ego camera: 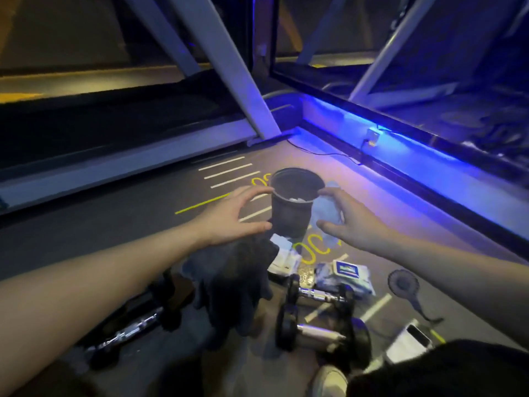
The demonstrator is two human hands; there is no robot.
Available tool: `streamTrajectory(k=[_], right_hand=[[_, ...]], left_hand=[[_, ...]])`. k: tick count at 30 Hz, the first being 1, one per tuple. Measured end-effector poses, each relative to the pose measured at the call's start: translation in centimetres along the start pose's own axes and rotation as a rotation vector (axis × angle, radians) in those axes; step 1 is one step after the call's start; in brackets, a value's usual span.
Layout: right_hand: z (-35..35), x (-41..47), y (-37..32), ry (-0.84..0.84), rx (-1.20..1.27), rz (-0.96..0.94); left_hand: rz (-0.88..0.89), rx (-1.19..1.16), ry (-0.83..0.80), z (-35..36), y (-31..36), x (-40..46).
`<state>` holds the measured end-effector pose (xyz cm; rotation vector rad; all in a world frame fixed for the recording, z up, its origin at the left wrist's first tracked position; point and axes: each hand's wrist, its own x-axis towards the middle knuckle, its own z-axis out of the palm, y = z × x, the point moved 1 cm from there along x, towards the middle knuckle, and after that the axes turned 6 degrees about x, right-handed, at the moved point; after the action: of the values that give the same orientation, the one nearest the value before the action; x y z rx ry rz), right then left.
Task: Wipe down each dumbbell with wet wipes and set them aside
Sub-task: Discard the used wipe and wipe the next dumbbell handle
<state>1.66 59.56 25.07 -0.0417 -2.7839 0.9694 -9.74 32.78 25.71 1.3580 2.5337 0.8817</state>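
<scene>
Fingers (257, 193) of the left hand (229, 216) were spread by the bin (292, 204), touching its rim; the right hand (352, 222) gripped a soft, limp used wipe (326, 210). Nearer than both, the dumbbells (317, 316) lay on the floor (114, 213), probably heavy and rigid, best gripped around their chrome handles.

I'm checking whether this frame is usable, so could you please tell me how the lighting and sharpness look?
Head view: dim overall, with a blue light strip along the right wall tinting the floor; straight beams bow from wide-angle distortion; the dark cloth below the left hand is smeared; chrome dumbbell handles catch small glints.
</scene>
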Motion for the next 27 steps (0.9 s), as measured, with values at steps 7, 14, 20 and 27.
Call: streamTrajectory(k=[7,14,20,27], right_hand=[[0.4,-4.3,6.3,-0.005,0.09,0.149],[5.3,-8.4,11.1,-0.032,0.186,0.269],[10.6,-13.2,15.4,-0.08,0.321,0.396],[14.4,-17.4,20.5,-0.106,0.357,0.493]], left_hand=[[-0.027,-0.037,-0.107,7.9,1.1,1.3],[-0.15,-0.123,-0.186,16.8,0.2,1.4],[-0.268,-0.117,-0.31,23.9,-2.5,-0.8],[-0.412,-0.113,-0.359,29.9,-5.3,-2.2]])
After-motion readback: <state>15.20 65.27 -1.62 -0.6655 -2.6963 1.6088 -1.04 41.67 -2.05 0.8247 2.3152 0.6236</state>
